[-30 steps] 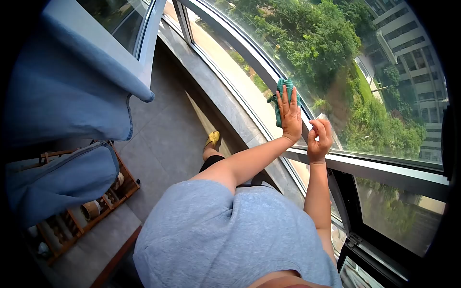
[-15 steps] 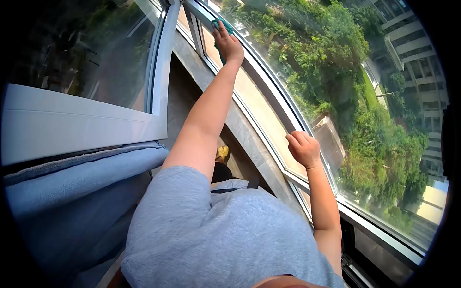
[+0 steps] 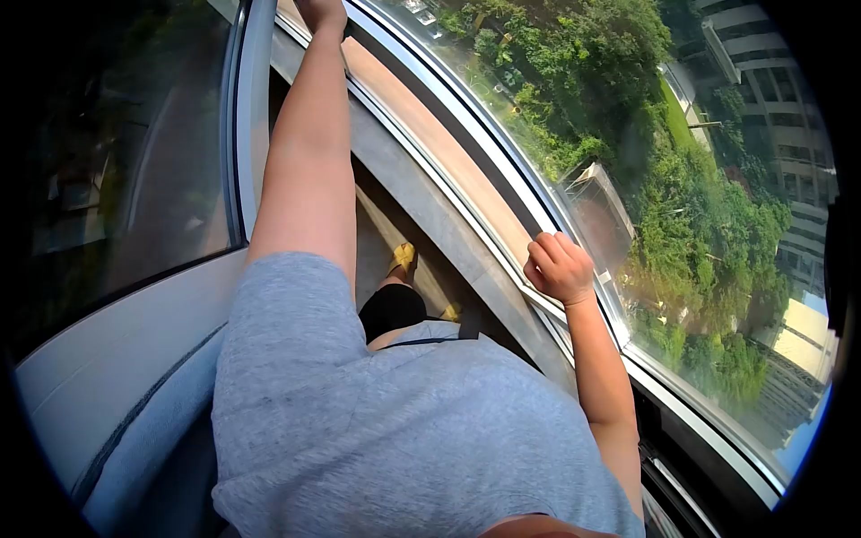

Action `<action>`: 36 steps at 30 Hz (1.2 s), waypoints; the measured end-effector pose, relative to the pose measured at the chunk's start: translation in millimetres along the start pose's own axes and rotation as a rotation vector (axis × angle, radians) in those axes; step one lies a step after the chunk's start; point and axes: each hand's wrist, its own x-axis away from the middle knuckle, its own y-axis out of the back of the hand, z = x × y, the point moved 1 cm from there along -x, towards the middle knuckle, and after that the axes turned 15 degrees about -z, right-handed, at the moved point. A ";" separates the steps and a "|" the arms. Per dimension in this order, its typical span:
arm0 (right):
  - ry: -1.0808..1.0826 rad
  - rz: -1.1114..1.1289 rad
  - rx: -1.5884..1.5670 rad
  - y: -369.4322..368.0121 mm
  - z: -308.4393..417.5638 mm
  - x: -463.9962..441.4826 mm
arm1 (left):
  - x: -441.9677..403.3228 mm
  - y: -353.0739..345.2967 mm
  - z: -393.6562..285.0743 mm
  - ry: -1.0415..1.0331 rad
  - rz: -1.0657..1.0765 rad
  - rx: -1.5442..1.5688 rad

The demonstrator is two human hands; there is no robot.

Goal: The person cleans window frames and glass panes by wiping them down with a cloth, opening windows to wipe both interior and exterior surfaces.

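Note:
My left hand [image 3: 321, 13] is at the top edge of the view, at the far end of my outstretched arm, next to the window frame. Its fingers are cut off by the image edge, and no cloth shows there. My right hand [image 3: 560, 267] is closed, with its fingers curled, over the light window frame [image 3: 502, 166] at the centre right; nothing shows in it. The large window pane [image 3: 592, 99] lies beyond it, with trees and buildings behind the glass.
An open window sash [image 3: 134, 161] stands on the left, with blue fabric [image 3: 170, 403] below it. A grey stone sill [image 3: 421, 197] runs diagonally beside the frame. My foot in a yellow shoe [image 3: 404, 257] is on the floor below. A dark frame [image 3: 682, 448] is at the lower right.
My left arm has reached farther up and left along the frame, taking the green cloth out of view. My right hand has moved left and curled more. The view has shifted toward the open sash.

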 end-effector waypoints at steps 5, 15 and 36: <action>-0.015 0.013 -0.024 1.3 -0.2 2.0 | 67.0 56.7 -62.3 0.089 -0.111 0.152; -0.123 -0.267 -0.315 19.1 22.6 15.6 | 321.5 230.6 -261.7 0.229 0.169 0.445; -0.835 -0.493 -0.090 223.3 103.4 342.6 | 685.4 468.0 -508.9 0.293 0.681 0.530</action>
